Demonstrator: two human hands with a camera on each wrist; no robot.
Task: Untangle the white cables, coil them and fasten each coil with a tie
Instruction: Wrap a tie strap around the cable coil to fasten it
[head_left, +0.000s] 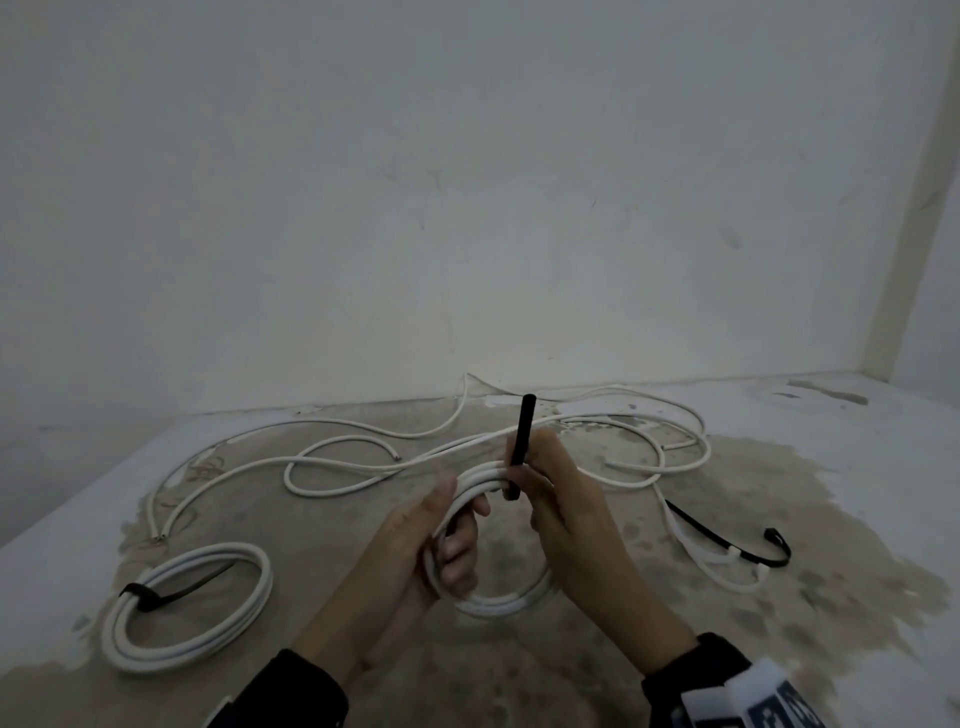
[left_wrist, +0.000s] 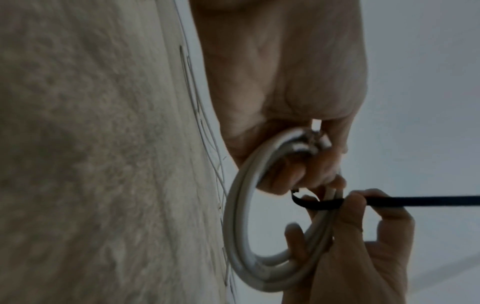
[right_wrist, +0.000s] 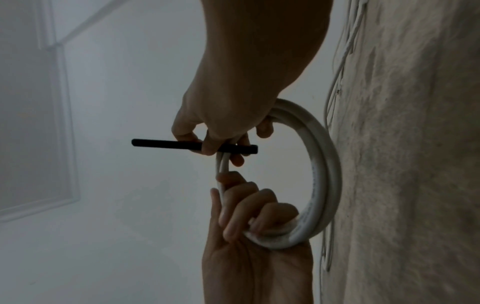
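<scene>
I hold a small coil of white cable (head_left: 493, 600) upright above the floor. My left hand (head_left: 460, 525) grips the coil's left side, fingers curled through the ring (right_wrist: 326, 174). My right hand (head_left: 527, 470) pinches a black tie (head_left: 521, 431) at the coil's top; the strap crosses the strands (left_wrist: 319, 203) and its free end sticks out (right_wrist: 161, 142). A finished coil (head_left: 192, 605) lies at the left, bound by a black tie (head_left: 139, 595). Loose white cables (head_left: 337, 462) sprawl behind my hands.
Another black tie (head_left: 727, 543) lies on the floor at the right, beside a thin white cable loop (head_left: 696, 556). The floor (head_left: 519, 675) is stained concrete with white patches. A white wall (head_left: 467, 208) stands close behind the cables.
</scene>
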